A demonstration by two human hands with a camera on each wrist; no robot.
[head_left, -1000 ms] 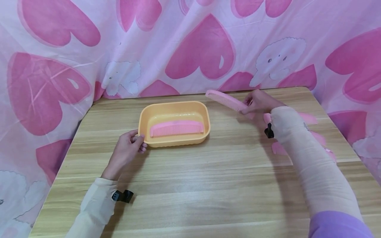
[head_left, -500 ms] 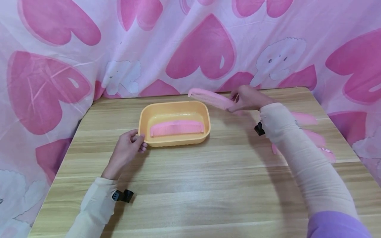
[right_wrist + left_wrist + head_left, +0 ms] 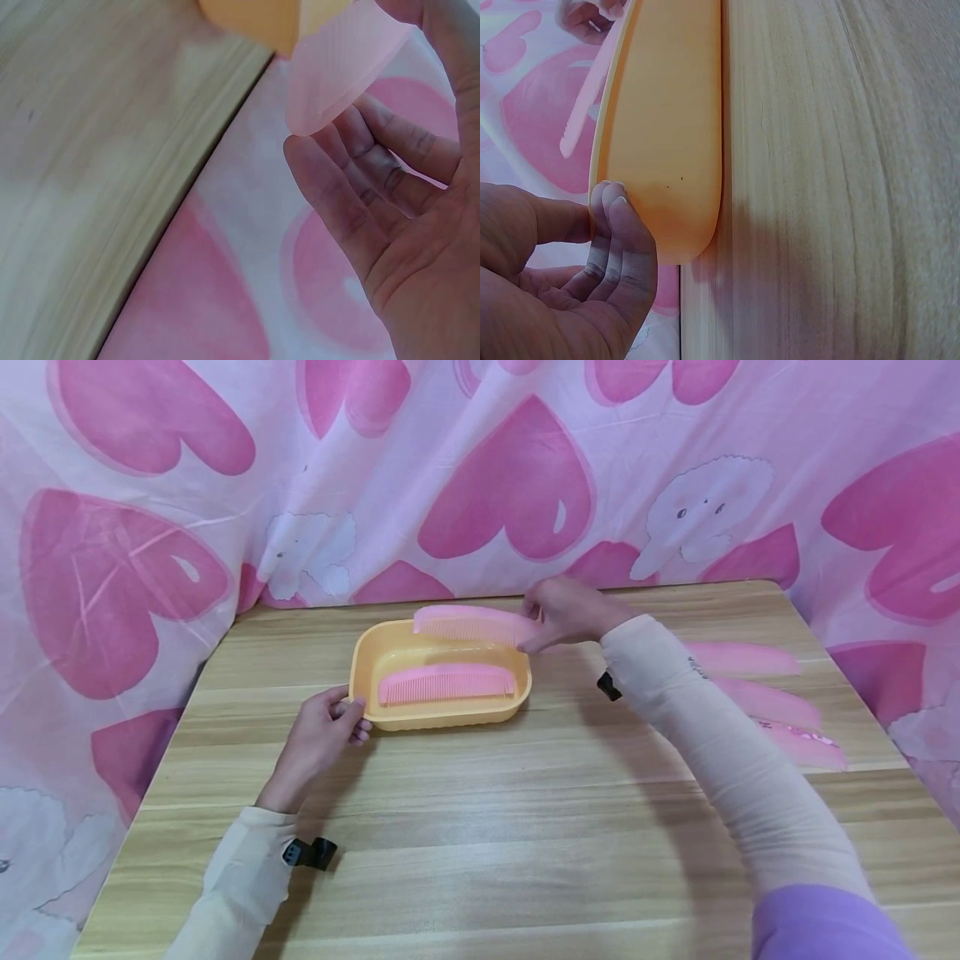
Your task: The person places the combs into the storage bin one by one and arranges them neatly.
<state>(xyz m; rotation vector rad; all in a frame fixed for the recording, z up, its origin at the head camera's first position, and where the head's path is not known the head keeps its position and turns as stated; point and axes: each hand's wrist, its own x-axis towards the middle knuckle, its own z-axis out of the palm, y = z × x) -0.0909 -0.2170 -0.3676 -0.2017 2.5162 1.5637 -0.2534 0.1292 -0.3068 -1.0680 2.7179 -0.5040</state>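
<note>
A yellow-orange plastic basin (image 3: 442,725) stands on the wooden table, and one pink comb (image 3: 446,681) lies inside with its teeth toward me. My left hand (image 3: 318,739) pinches the basin's near left corner, thumb on one side of the rim and fingers on the other, as the left wrist view (image 3: 592,277) also has it. Above the basin's far right part, a second pink comb (image 3: 472,622) is held by one end in my right hand (image 3: 570,610). Its teeth point down and it is apart from the first comb. In the right wrist view the held comb (image 3: 337,75) sits between thumb and fingers.
Several more pink combs (image 3: 776,702) lie on the right of the table, partly hidden under my right forearm. A pink heart-patterned cloth (image 3: 502,485) hangs right behind the table's far edge. Each wrist wears a small black camera (image 3: 309,853).
My right hand has carried its comb leftward, from right of the basin to over it. The left hand, the basin and the comb inside have stayed in place.
</note>
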